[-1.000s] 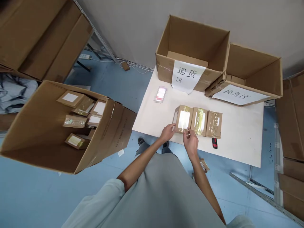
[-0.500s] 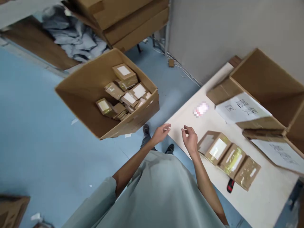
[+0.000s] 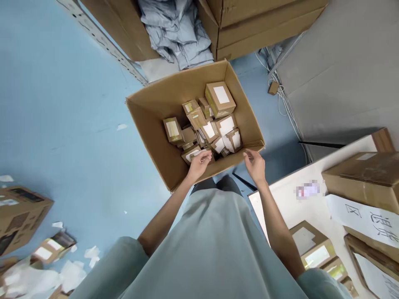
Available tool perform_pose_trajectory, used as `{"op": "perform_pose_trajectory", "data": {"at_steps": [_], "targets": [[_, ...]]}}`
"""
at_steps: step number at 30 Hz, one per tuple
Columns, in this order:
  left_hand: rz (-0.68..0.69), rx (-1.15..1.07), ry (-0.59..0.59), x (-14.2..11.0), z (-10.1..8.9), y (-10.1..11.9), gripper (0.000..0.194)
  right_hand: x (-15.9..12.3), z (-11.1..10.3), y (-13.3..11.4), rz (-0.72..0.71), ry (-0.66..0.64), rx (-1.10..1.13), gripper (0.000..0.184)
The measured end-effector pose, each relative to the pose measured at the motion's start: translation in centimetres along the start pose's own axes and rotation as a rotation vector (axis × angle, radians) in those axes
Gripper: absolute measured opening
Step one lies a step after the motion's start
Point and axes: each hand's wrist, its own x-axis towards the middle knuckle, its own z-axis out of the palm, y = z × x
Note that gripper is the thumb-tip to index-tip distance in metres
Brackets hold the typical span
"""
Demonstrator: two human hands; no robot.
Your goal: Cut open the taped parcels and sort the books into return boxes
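Observation:
In front of me is a large open cardboard carton with several small labelled boxes heaped inside. My left hand hovers over the carton's near side, close to the boxes there. Its fingers are loosely bent and it holds nothing. At the near right rim is my right hand, also empty, with thumb and fingers loosely curled and apart. Whether the right fingertips touch the rim I cannot tell.
To my right, a white table bears a row of taped boxes and a bigger carton with a handwritten sheet. Behind the open carton lie grey bags. Paper scraps and a box are on the floor at left.
My view has turned left, so the open carton now lies straight ahead and the table is further right. Both hands have come from beside the table to the carton's near side.

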Motion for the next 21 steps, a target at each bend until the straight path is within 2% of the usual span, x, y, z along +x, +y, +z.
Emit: {"op": "perform_pose_trajectory", "data": {"at_steps": [4,8,12,16,19,21], "targets": [[-0.078,0.002,0.071,5.9,-1.6,0.4,0.026,7.0,3.2,-0.1,0.077,-0.095,0.045,0.050],[-0.150,0.029,0.149,13.2,-0.8,1.2,0.029,14.2,6.6,0.9,0.161,-0.139,0.105,0.043],[-0.195,0.091,0.236,20.9,1.6,2.4,0.042,19.9,9.3,2.0,0.213,-0.149,0.140,0.044],[-0.258,0.176,0.299,28.5,5.3,3.0,0.061,22.9,11.1,3.8,0.231,-0.136,0.151,0.047],[-0.364,0.227,0.360,33.0,7.8,2.0,0.077,23.9,12.1,5.8,0.233,-0.157,0.165,0.050],[-0.448,0.247,0.402,34.6,8.7,0.3,0.079,24.3,12.7,7.2,0.238,-0.183,0.162,0.053]]}}
